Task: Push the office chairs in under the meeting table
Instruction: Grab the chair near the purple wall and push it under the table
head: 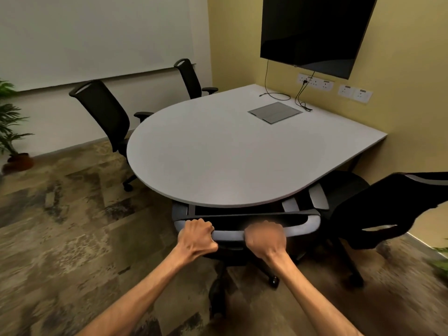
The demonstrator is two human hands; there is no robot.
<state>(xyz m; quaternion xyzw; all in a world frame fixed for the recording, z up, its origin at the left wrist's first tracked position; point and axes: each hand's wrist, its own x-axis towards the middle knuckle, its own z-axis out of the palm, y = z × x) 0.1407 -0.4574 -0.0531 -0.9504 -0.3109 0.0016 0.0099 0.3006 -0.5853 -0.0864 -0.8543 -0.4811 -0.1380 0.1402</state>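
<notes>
The grey top rail of the nearest office chair (pixel 244 229) is gripped by both hands. The left hand (pixel 197 236) is curled tightly over the rail near its left end, fingers wrapped around the front edge; the right hand (pixel 265 238) is closed in the same way a little right of the rail's middle and is slightly blurred. This chair is set against the rounded near end of the desk (pixel 230 151), with its backrest top just beside the desk edge and its seat hidden beneath the desktop. Its star base and castors are seen on the patterned carpet (pixel 72 226) below the forearms.

A second chair (pixel 378 209) is placed at the right, tilted and turned, its seat partly under the desk edge and its backrest well clear of it. Two further chairs are found on the far left side: one (pixel 104 115) is stood apart from the desk with only its armrest close to the edge, and the other (pixel 191 78) is seen near the corner, its armrest by the desk.

A grey cable hatch (pixel 275 112) is set into the desktop, and loose cables (pixel 278 95) are laid beside it. A dark screen (pixel 312 32) is mounted on the yellow wall, and a potted plant (pixel 12 127) is stood at the far left.
</notes>
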